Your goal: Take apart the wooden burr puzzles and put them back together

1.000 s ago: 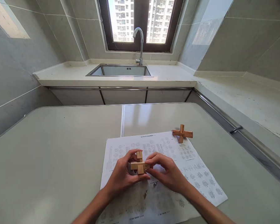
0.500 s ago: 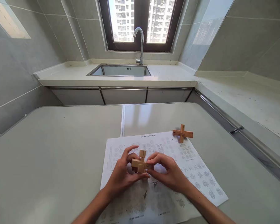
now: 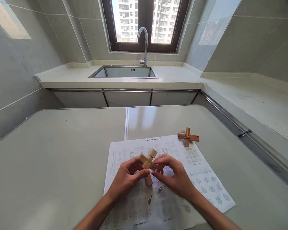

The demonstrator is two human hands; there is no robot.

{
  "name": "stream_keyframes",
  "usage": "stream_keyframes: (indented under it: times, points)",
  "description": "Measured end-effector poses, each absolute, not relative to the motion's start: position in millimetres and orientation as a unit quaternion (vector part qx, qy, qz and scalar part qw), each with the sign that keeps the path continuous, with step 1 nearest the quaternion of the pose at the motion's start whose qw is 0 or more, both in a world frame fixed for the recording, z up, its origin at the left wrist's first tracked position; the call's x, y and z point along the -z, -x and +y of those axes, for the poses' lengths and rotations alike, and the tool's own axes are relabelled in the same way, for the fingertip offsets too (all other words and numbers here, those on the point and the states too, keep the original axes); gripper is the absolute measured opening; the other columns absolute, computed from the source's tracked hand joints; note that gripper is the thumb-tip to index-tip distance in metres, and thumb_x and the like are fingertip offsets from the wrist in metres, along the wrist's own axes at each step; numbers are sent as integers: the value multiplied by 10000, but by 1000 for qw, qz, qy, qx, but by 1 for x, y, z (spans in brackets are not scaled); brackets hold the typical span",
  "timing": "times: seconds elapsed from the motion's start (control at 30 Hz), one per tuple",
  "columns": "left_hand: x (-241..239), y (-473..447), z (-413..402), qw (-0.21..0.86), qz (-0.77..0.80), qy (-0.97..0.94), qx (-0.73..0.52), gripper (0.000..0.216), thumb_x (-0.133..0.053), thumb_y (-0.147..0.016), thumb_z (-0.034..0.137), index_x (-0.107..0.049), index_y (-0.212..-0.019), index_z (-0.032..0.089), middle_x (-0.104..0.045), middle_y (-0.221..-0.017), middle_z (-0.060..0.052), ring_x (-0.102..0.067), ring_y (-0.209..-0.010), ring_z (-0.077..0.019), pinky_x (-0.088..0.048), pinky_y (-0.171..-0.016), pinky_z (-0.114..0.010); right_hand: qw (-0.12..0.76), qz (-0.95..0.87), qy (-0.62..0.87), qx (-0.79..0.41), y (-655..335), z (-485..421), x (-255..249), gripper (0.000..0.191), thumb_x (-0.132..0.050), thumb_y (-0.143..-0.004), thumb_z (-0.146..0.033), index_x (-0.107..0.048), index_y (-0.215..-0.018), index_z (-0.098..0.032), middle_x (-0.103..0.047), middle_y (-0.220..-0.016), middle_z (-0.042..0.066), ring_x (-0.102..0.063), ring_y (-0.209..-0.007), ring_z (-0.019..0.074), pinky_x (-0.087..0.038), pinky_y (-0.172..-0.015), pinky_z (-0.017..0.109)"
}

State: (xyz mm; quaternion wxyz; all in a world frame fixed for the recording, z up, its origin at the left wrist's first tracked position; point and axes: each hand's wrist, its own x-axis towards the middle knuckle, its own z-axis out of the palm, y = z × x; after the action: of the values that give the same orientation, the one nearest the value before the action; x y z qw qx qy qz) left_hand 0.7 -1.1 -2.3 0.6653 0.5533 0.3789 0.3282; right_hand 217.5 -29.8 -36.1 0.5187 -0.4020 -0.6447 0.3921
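A light wooden cross-shaped puzzle (image 3: 148, 163) is held up between both hands above a printed instruction sheet (image 3: 196, 179). My left hand (image 3: 126, 179) grips it from the left with fingers curled round its lower bars. From the right, my right hand (image 3: 175, 177) pinches it with thumb and fingertips. The puzzle is tilted, one bar pointing down toward the sheet. A second, darker wooden cross puzzle (image 3: 188, 137) lies on the sheet's far right corner, well away from both hands.
The sheet lies on a pale grey table (image 3: 57, 153) with a seam down its middle. Beyond it runs a counter with a steel sink (image 3: 123, 72) and a tap (image 3: 144, 44) under a window. A second counter (image 3: 259, 102) runs along the right.
Both hands have turned the light puzzle: it was level and now sits tilted, lifted slightly, with one bar pointing down. The darker puzzle has not moved.
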Motion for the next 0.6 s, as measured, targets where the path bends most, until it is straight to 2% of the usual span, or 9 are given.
stream_keyframes:
  times: [0.13,0.23,0.43,0.6]
  points:
    - [-3,-1,-2,664,373,-556,-333,313,-694,-1000,484,-753,-1139,210,-767,-1184,-70,-695,-1099,-247,-502,-1058,-361,487,-653,413,-408,-219,-33,33,207,-806,-930,-303,-665,-1079,-271,-690,-927,1,-661,-736,162,-564,-727,328]
    - [-7,0,-2,648,373,-577,-329,332,-641,-1031,499,-757,-1166,219,-758,-1205,-66,-684,-1099,-245,-505,-1032,-348,472,-645,425,-425,-220,-34,32,191,-746,-975,-374,-622,-1062,-256,-704,-938,19,-672,-766,178,-563,-757,343]
    - [-7,0,-1,618,397,-596,-324,398,-563,-1058,550,-752,-1097,202,-719,-1031,-53,-654,-998,-227,-512,-943,-327,465,-627,438,-446,-223,-32,33,279,-618,-1042,-503,-566,-956,-243,-669,-799,-1,-638,-691,170,-525,-692,317]
    - [-3,-2,0,664,376,-556,-329,434,-514,-1076,561,-704,-1094,171,-708,-921,-51,-667,-819,-201,-542,-834,-336,426,-677,450,-397,-223,-31,32,208,-683,-998,-429,-603,-971,-239,-687,-872,18,-608,-732,173,-514,-699,315]
